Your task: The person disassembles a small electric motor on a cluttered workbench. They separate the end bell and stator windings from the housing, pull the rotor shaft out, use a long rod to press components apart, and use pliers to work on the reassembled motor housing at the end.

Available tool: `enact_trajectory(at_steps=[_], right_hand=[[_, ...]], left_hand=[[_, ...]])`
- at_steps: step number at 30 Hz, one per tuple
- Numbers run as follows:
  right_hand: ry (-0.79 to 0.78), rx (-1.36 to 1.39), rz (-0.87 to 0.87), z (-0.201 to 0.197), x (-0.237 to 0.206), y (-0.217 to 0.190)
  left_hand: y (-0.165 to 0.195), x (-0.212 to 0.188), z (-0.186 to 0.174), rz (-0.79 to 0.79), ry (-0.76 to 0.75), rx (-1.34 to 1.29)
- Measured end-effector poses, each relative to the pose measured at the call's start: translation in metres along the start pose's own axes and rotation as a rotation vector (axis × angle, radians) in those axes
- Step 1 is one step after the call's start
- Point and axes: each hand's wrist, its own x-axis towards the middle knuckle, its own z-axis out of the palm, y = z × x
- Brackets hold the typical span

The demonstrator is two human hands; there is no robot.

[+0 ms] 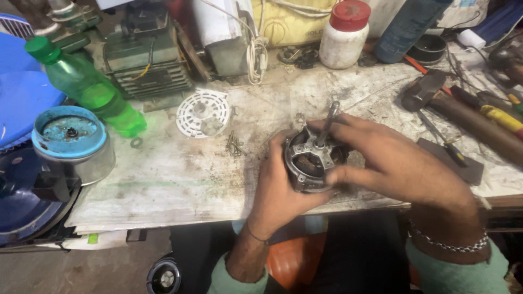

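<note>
Near the front edge of the worktop [180, 179], toward its right half, I hold a small electric motor [311, 159] in both hands. My left hand [280, 188] cups the motor's round metal body from below and the side, its grip wrapped closed on the housing. My right hand [392, 163] comes over the top, fingers spread and pressing on the end bracket around the shaft [328, 122], which sticks up and tilts toward the back edge. I judge that the work goes best if I keep the left grip firm so the body cannot turn, and press evenly around the bracket rather than on one arm of it, keeping clear of the shaft. A small heap of screws [235, 145] lies just left of the motor, with a white slotted disc [203, 113] beyond it. A green bottle [87, 87] leans near the left edge, beside a blue-rimmed metal cup [72, 142]. Hand tools [479, 117] lie along the right edge, well apart from my hands.
</note>
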Motion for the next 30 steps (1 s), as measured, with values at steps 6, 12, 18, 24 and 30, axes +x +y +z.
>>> enact_trajectory(at_steps=[6, 12, 18, 24, 30], right_hand=[[-0.102, 0.082, 0.301, -0.004, 0.004, -0.017], [-0.109, 0.068, 0.349, -0.004, 0.000, -0.023], [0.041, -0.012, 0.066, 0.011, -0.006, -0.018], [0.168, 0.070, 0.209, -0.013, -0.045, 0.026], [0.473, -0.185, 0.840, -0.027, -0.130, 0.159]], left_hand=[[0.001, 0.000, 0.001, -0.076, -0.050, -0.076], [0.003, -0.004, -0.005, 0.042, -0.060, -0.184], [0.001, -0.003, 0.003, 0.005, 0.016, -0.278], [0.000, -0.001, 0.001, -0.078, -0.023, -0.415], [0.000, -0.001, 0.003, -0.044, 0.000, -0.332]])
